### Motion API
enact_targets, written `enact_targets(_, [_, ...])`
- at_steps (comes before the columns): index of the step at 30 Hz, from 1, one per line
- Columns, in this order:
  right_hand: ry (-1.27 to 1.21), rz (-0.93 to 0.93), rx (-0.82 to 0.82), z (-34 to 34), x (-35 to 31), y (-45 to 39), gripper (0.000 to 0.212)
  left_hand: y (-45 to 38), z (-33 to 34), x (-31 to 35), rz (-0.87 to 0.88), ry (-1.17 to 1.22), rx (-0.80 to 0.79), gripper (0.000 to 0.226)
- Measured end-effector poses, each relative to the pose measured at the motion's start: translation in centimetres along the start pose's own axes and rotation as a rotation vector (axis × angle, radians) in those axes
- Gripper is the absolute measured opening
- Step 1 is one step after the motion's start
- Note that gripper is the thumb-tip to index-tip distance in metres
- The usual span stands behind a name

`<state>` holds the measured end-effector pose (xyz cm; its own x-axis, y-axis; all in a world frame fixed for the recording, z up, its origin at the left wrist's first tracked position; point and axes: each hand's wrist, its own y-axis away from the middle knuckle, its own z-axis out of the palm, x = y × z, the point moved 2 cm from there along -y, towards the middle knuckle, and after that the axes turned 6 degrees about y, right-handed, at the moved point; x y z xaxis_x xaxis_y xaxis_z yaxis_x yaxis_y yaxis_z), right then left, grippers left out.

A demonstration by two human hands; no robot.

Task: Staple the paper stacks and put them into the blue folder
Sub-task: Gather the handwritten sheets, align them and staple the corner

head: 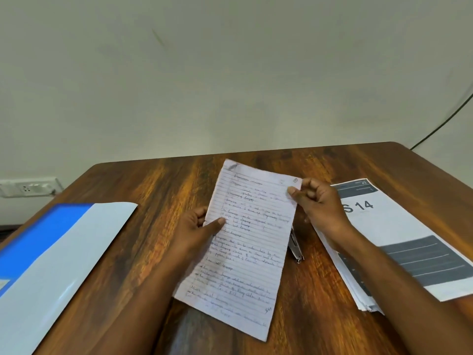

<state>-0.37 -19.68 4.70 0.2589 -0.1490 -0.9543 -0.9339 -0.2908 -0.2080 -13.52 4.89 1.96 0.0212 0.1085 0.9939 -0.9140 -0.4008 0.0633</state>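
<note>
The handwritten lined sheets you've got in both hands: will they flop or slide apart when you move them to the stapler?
Probably floppy: the handwritten sheets are thin lined paper, pinched only at the edges by the left hand and right hand. The near end likely sags if lifted. Loose pages may fan apart; no staple is visible.

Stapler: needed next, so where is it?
The stapler lies on the table, centre-right, mostly hidden under the handwritten sheets' right edge.
</note>
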Motion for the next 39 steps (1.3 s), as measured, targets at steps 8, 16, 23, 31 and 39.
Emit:
enact_targets(8, [0.141, 0.191, -0.426, -1.2, -0.6, 0.3, 0.019, -0.1, 1.6, 0.5, -0.048, 0.35, 0.116, 0.032])
enact_targets(16, [0.216, 0.218, -0.101, -7.8, -1.6, -1.8, 0.011, 1.1, 8.0, 1.4, -0.049, 0.253, 0.058, 0.018])
enact_targets(23, [0.464, 0.193, 0.128, -13.9, 0.5, -2.4, 0.012, -0.6, 14.7, 0.6, -0.096, 0.285, -0.1, 0.022])
enact_targets(31, [0.616, 0.408, 0.273, -19.0, 4.8, -3.5, 0.028, -2.0, 20.0, -1.5, -0.044, 0.038, -0.078, 0.026])
enact_targets(39, [0.685, 0.539, 0.21, -20.3, 6.0, -3.7, 0.042, -2.0, 21.3, -1.3, 0.038, -0.473, -0.004, 0.038])
